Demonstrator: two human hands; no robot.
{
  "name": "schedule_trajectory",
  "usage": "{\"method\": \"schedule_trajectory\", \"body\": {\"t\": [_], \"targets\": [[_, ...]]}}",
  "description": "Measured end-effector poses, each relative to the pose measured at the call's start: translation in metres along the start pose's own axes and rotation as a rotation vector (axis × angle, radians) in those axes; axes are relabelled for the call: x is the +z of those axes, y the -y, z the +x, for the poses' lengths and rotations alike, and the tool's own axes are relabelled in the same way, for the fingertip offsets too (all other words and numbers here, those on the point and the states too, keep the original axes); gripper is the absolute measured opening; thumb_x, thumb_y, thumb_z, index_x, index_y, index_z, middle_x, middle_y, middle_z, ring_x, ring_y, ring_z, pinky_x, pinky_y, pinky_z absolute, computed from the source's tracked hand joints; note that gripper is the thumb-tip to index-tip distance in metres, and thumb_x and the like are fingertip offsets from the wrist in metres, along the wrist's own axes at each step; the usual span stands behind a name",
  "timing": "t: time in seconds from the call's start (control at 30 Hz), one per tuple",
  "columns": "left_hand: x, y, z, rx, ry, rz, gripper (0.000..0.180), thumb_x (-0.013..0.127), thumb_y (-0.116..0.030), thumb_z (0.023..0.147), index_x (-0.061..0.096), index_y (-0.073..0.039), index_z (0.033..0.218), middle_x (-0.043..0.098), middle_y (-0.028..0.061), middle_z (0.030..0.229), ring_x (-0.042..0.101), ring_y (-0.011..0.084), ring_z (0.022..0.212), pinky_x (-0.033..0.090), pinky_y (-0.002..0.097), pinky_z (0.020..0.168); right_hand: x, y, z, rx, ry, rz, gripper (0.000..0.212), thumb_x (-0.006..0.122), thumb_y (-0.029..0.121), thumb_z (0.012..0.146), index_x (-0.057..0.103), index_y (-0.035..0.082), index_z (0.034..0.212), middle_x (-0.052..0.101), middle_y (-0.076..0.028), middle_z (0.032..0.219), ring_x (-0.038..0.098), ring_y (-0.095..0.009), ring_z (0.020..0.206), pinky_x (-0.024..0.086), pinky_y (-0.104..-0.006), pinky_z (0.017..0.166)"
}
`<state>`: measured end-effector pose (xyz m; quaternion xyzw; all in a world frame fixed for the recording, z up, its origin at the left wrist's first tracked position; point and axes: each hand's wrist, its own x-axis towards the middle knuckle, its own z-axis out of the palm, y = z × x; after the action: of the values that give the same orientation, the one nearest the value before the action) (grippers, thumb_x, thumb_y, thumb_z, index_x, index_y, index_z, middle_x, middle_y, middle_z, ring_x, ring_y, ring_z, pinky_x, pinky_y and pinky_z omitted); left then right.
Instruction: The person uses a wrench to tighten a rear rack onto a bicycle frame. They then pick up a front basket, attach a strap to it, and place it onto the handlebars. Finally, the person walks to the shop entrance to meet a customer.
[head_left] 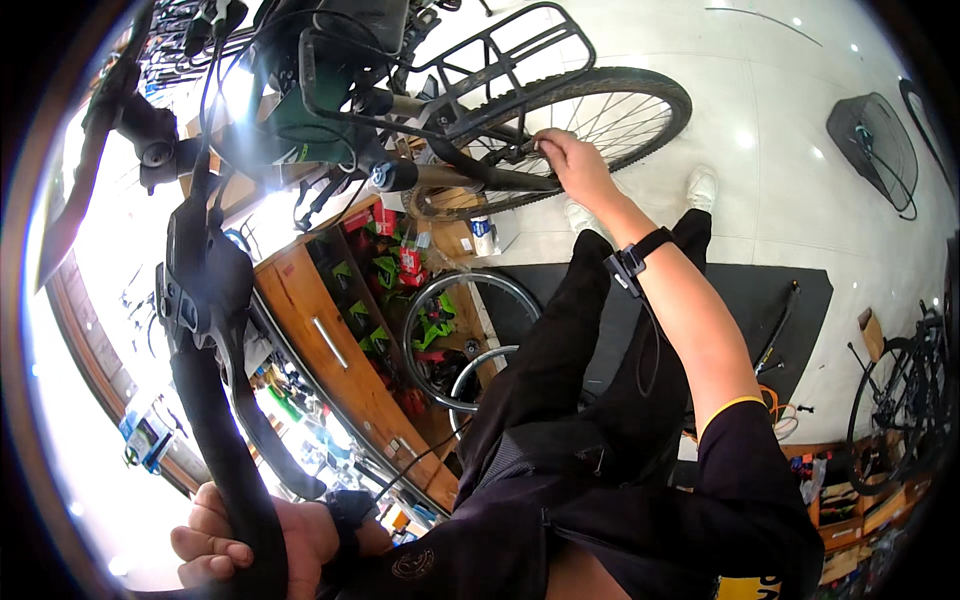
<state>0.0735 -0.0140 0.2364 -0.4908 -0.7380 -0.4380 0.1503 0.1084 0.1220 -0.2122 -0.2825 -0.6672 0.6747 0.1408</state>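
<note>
At the lower left my left hand (260, 540) is closed round the black taped drop handlebar (215, 420) of a bicycle, below its brake lever (250, 400). My right hand (575, 165) reaches out to the spoked wheel (650, 90). Its thumb and fingers pinch together close to the hub and the lower end of the black fork leg (500, 178). What lies between those fingertips is too small to make out. Over the wheel sits a black tubular rack (500, 70).
A wooden drawer cabinet (310, 330) stands left of my legs, with a loose wheel rim (410, 330) beside it. Under my feet area lies a dark mat (800, 300). A wire basket (870, 150) rests on the pale floor at right, and another bicycle (890, 400) stands at the far right.
</note>
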Motion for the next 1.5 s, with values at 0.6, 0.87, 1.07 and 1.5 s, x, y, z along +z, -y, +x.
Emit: {"method": "schedule_trajectory", "body": {"t": [0.6, 0.87, 1.07, 1.5], "targets": [[0.008, 0.005, 0.012, 0.099, 0.125, -0.054, 0.031, 0.064, -0.038, 0.085, 0.051, -0.011, 0.092, 0.053, -0.0010, 0.088, 0.048, 0.0101, 0.073, 0.037, 0.0207, 0.057, 0.018, -0.019, 0.019, 0.093, -0.005, 0.388, 0.015, 0.059, 0.009, 0.089, 0.064, -0.002, 0.098, 0.069, -0.014, 0.082, 0.067, -0.021, 0.074, 0.051, -0.0287, 0.069], [0.013, 0.006, 0.011, 0.160, 0.041, -0.008, 0.034, 0.062, -0.041, 0.086, 0.050, -0.009, 0.089, 0.052, -0.0006, 0.085, 0.044, 0.0094, 0.069, 0.029, 0.0251, 0.051, 0.006, 0.011, 0.019, 0.020, 0.023, -0.012, 0.015, 0.062, 0.012, 0.085, 0.067, 0.000, 0.091, 0.066, -0.017, 0.075, 0.065, -0.030, 0.069, 0.050, -0.0351, 0.063], [0.013, 0.005, 0.008, 0.127, -0.009, -0.022, 0.034, 0.064, -0.036, 0.086, 0.050, -0.005, 0.084, 0.055, 0.0039, 0.080, 0.047, 0.0112, 0.065, 0.032, 0.0243, 0.050, 0.000, 0.014, 0.028, 0.127, 0.156, -0.075, 0.018, 0.061, 0.017, 0.086, 0.068, 0.000, 0.089, 0.066, -0.017, 0.073, 0.064, -0.033, 0.069, 0.049, -0.0380, 0.064], [-0.080, -0.004, -0.032, -0.049, -0.011, 0.218, 0.051, 0.077, -0.027, 0.063, 0.036, -0.003, 0.082, 0.038, 0.0014, 0.074, 0.043, 0.0168, 0.061, 0.042, 0.0294, 0.054, 0.011, 0.018, 0.018, 0.236, 0.080, -0.049, 0.043, 0.054, 0.033, 0.092, 0.063, -0.005, 0.074, 0.060, -0.024, 0.069, 0.058, -0.043, 0.069, 0.046, -0.0463, 0.065]]}}
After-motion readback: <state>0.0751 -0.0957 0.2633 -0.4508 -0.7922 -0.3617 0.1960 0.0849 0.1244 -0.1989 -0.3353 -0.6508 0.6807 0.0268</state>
